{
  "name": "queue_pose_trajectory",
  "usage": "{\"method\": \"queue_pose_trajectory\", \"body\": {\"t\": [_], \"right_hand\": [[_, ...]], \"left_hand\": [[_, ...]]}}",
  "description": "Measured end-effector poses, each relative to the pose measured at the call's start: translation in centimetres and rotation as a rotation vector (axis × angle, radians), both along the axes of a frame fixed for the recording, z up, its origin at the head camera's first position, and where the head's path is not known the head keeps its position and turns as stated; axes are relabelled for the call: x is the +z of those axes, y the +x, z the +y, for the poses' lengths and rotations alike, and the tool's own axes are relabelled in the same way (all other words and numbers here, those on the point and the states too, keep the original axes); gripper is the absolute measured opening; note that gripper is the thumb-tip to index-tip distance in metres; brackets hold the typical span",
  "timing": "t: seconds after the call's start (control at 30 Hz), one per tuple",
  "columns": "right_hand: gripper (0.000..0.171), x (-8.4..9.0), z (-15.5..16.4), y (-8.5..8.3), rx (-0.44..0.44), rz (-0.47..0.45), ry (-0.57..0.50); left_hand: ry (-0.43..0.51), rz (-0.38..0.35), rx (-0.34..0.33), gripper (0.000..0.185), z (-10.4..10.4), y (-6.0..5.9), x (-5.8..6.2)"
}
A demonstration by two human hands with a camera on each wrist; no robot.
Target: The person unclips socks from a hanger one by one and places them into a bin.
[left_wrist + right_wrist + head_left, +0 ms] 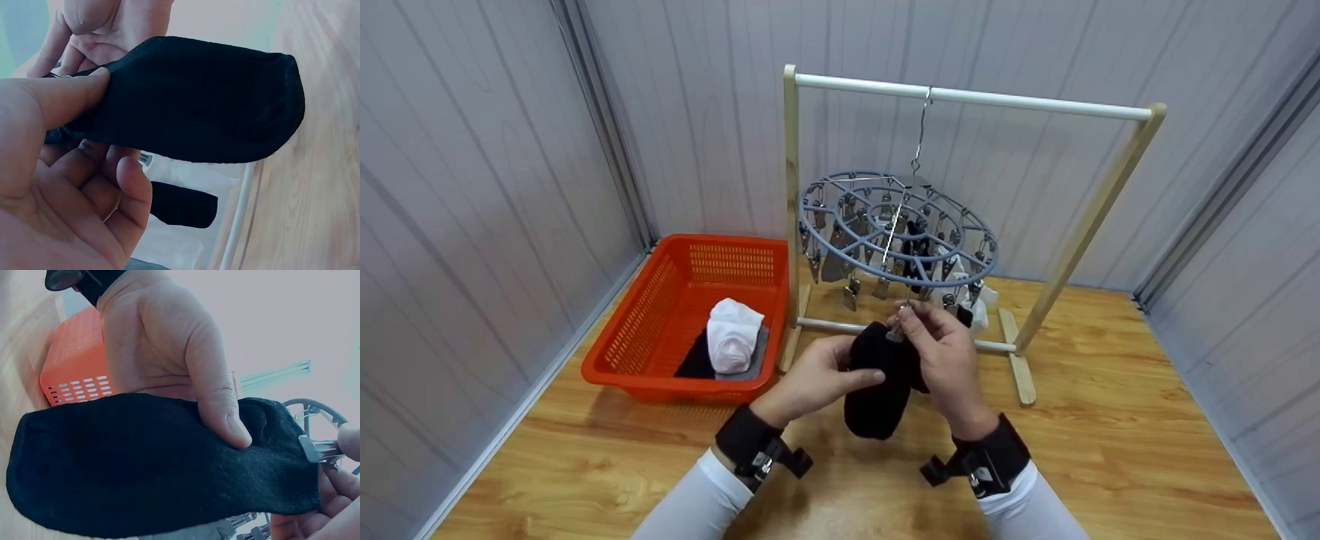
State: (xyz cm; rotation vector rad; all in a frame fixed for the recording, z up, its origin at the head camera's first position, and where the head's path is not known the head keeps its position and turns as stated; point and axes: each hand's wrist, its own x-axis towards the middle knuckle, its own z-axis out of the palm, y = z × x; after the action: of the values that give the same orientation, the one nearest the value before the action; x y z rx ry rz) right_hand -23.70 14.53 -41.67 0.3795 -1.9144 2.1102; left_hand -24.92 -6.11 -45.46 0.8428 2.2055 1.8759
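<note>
A black sock (pixel 877 409) hangs toe-down in front of the round grey clip hanger (pixel 934 283). My left hand (pixel 829 371) pinches the sock at its side, the thumb lying across the fabric. My right hand (pixel 949 364) grips a metal clip (pixel 312 449) between thumb and fingers at the sock's cuff. In the right wrist view the clip's jaws lie over the cuff edge. Parts of the right fingers are hidden behind the sock and clip in the head view.
At left stands an orange basket (pixel 641 381) holding a white sock (pixel 733 337) and grey and black fabric. The hanger hooks on a white rail (pixel 1035 103) between wooden posts (pixel 1080 240). White socks (pixel 981 304) and dark items hang among several clips. Panel walls surround the floor.
</note>
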Motion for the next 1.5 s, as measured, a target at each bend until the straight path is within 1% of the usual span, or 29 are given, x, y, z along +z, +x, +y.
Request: {"method": "queue_pose_trajectory", "body": {"t": [0.17,0.33,0.4,0.53,0.77,0.97,1.1,1.27,1.5], "right_hand": [[0.025,0.0,0.3,0.0,-0.056,0.026,0.027],[0.019,0.0,0.6,0.0,-0.11,0.048,0.063],[0.017,0.0,0.6,0.1,-0.119,0.062,0.072],[0.016,-0.1,0.6,0.1,-0.111,0.094,0.068],[0.019,-0.2,0.7,0.1,-0.093,0.134,0.049],[0.019,-0.3,0.7,0.0,-0.066,0.155,0.041],[0.018,-0.4,0.7,-0.1,-0.059,0.163,0.038],[0.017,-0.4,0.8,-0.1,-0.059,0.169,0.041],[0.018,-0.4,0.7,-0.1,-0.061,0.2,0.016]], "left_hand": [[0.017,-0.005,-0.01,0.031,0.0,0.0,0.1],[0.02,-0.016,-0.011,0.028,-0.1,0.1,0.3],[0.022,-0.019,-0.009,0.026,-0.1,0.1,0.2],[0.036,-0.029,-0.01,0.026,-0.2,0.0,0.3],[0.063,-0.056,-0.033,0.029,-0.4,0.0,0.4],[0.059,-0.052,-0.042,0.027,-0.5,-0.2,0.2],[0.047,-0.063,-0.042,0.024,-0.7,-0.2,0.1],[0.022,-0.074,-0.033,0.024,-0.8,-0.3,0.2],[0.007,-0.081,-0.01,0.024,-1.1,-0.4,0.1]]}}
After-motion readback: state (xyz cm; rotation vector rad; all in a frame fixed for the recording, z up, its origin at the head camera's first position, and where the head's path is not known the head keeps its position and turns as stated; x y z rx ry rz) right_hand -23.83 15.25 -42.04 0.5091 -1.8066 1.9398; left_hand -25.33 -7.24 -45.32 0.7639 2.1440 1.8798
